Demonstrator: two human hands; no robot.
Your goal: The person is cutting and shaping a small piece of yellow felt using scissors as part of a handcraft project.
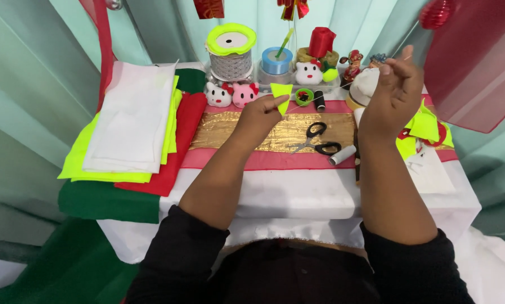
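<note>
A small table (297,197) draped in white cloth fills the middle of the view, with pale green curtains behind it. On its left side lies a stack of felt sheets (131,132): dark green at the bottom, then red, neon yellow, and white on top. A gold band of fabric (230,130) runs across the table between pink stripes. A sheer red cloth (474,73) hangs at the upper right.

The person's left hand (259,115) is raised over the gold band, its fingers pinched shut on a small neon-yellow felt triangle (282,94), which stands up in the air just above the fingertips, in front of the row of ornaments. The right hand (396,93) is lifted higher and further right, fingertips drawn together; a thin thread seems to run from it, but what it pinches is too fine to tell.

Along the back edge stand a spool of silver ribbon with a neon-yellow cap (230,53), a blue ribbon roll (277,61), and a red roll (321,41) atop a white plush cat head. Two more plush cat heads (231,94), one white and one pink, sit near the left hand. Black-handled scissors (315,141) lie on the gold band between the two forearms, a white thread spool (342,155) just beside them, and a black thread spool (319,99) behind. Neon-yellow felt scraps (424,128) lie under the right wrist.
</note>
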